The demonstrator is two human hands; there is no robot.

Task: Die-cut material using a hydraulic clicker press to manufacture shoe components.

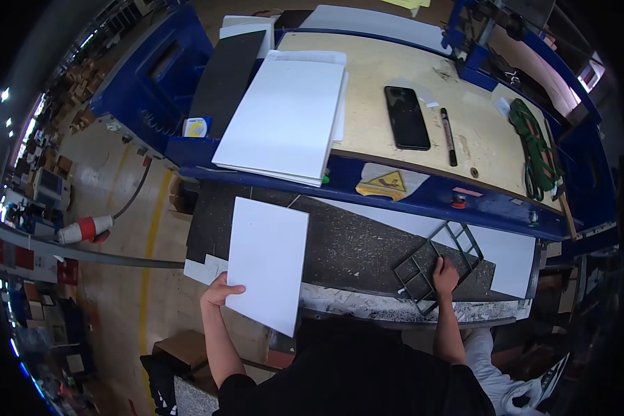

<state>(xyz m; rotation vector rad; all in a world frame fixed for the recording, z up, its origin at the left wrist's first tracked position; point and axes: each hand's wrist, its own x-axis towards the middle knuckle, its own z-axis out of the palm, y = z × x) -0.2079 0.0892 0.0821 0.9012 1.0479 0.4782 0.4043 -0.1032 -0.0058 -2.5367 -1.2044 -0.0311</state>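
Note:
My left hand (219,290) is closed on the edge of a white sheet (269,256), thumb on top, holding it over the left part of the dark work surface (350,256). My right hand (446,277) has its fingers closed round a bar of a dark green grid-like frame (412,276), which has open rectangular cells. The frame is at the right part of the dark surface, partly over another large white sheet (516,263). Small white pieces (200,269) lie by my left hand.
Beyond stands a blue machine table with a pale wooden top (367,66). It bears a stack of white sheets (284,118), a black phone (406,118), a marker (448,137) and green straps (534,149). A red button (457,201) sits on the blue beam. White scraps (353,301) litter the near edge.

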